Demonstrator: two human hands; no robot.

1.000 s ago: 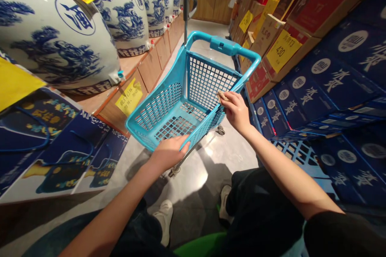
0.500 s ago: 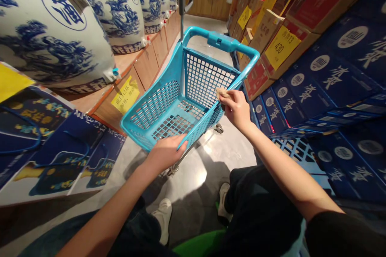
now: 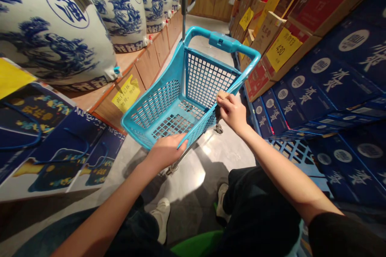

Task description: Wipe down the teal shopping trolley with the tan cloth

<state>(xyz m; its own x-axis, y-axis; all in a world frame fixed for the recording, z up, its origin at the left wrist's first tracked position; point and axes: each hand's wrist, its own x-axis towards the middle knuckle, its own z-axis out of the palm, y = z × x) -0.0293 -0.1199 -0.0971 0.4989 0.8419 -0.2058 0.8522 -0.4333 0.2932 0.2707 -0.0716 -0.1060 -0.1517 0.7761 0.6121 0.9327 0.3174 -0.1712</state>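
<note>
A blue plastic shopping cart [image 3: 157, 100] stands before me, its basket holding nothing that I can see. My left hand [image 3: 168, 150] is closed over the basket's near rim, the fingers hidden inside. On the right side rim, my right hand [image 3: 233, 113] pinches a crumpled beige cloth [image 3: 222, 95] and presses it against the blue plastic. Most of the cloth is covered by the fingers. The cart's push handle [image 3: 221, 41] is at the far end, away from both hands.
Large blue-and-white porcelain jars [image 3: 63, 44] line a wooden counter [image 3: 147, 64] on the left, above dark blue gift bags [image 3: 72, 144]. Stacked blue boxes [image 3: 301, 92] and brown cartons [image 3: 268, 32] wall the right side. A green curved thing [image 3: 199, 244] shows beneath me.
My right hand has slid slightly down and toward me along the side rim with the cloth. The left hand keeps its hold on the near rim.
</note>
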